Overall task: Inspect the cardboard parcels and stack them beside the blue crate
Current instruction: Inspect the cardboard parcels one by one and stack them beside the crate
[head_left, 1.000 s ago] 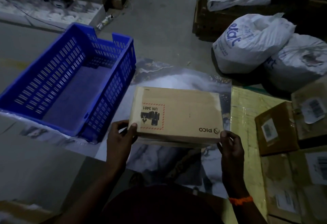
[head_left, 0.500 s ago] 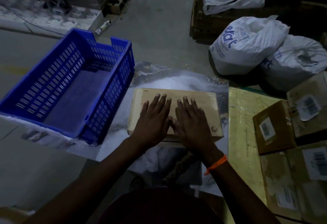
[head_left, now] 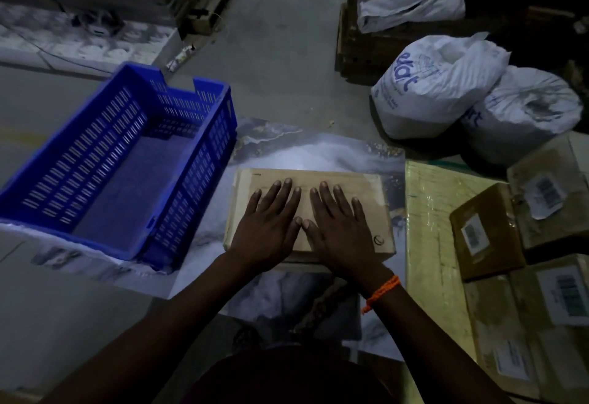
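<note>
Stacking step: flat parcel (head_left: 366, 187) lies on a marbled sheet (head_left: 302, 151) just right of the blue crate (head_left: 204, 187), close to its wall but apparently not touching. An edge showing under its near side suggests another parcel beneath, but this can't be confirmed. Left hand (head_left: 271, 228) and right hand (head_left: 338, 231) rest side by side on its top, palms down and fingers straight. Neither grip is closed on anything, they only press. There is an orange wristband (head_left: 381, 292) on the right wrist. Likely next: lift both hands off and reach right for one of the labelled parcels (head_left: 484, 231) piled there, turn it to check it, then set it square on this one. The sheet lies on a grey concrete floor (head_left: 287, 53). The room is dim, storage-like, with white sacks (head_left: 436, 91) far right.
</note>
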A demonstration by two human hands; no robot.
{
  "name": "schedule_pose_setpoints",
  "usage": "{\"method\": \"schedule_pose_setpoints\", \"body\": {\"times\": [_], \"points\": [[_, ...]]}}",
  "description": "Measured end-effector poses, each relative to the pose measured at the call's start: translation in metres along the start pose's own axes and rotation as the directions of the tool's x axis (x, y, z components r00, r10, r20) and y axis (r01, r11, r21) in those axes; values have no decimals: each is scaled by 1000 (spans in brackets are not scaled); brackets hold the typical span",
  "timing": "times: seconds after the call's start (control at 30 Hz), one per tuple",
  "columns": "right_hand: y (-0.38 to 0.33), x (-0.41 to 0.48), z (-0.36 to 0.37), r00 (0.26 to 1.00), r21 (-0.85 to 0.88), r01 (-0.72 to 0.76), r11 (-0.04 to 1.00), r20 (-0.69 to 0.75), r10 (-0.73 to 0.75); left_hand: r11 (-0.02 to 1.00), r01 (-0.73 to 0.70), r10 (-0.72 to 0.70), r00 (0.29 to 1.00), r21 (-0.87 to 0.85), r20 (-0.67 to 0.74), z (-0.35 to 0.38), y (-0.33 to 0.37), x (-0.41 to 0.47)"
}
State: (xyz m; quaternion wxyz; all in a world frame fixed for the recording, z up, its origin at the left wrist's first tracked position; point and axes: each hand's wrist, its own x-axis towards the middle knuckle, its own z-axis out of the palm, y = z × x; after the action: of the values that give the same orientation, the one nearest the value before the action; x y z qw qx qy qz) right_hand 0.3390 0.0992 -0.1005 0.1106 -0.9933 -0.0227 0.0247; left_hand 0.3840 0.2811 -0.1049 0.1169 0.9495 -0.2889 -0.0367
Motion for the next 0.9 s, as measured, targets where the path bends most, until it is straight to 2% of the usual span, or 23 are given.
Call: {"method": "schedule_pose_setpoints", "body": {"times": [0.1, 0.27, 0.47, 0.57, 0.8, 0.9], "points": [[8, -6, -7, 999, -3, -12, 1000, 46, 13, 1000, 16, -16, 1000, 3, -2, -3, 0, -11], [44, -35, -5, 990, 29, -109, 994, -88, 111, 1000, 24, -23, 997, 12, -68, -5, -11, -45], [37, -72, 6, 983, -106, 69, 992, -164, -86, 996, -57, 67, 986, 71, -152, 12, -11, -70], [37, -75, 10, 980, -109, 71, 991, -178, -90, 996, -55, 65, 983, 64, -172, 14, -11, -70], [39, -66, 7, 982, -43, 68, 997, -176, -75, 997, -70, 74, 990, 31, -122, 9, -12, -65], [49, -55, -5, 980, 118, 93, 989, -186, -70, 994, -17, -1, 987, -106, -163, -3, -14, -59]]}}
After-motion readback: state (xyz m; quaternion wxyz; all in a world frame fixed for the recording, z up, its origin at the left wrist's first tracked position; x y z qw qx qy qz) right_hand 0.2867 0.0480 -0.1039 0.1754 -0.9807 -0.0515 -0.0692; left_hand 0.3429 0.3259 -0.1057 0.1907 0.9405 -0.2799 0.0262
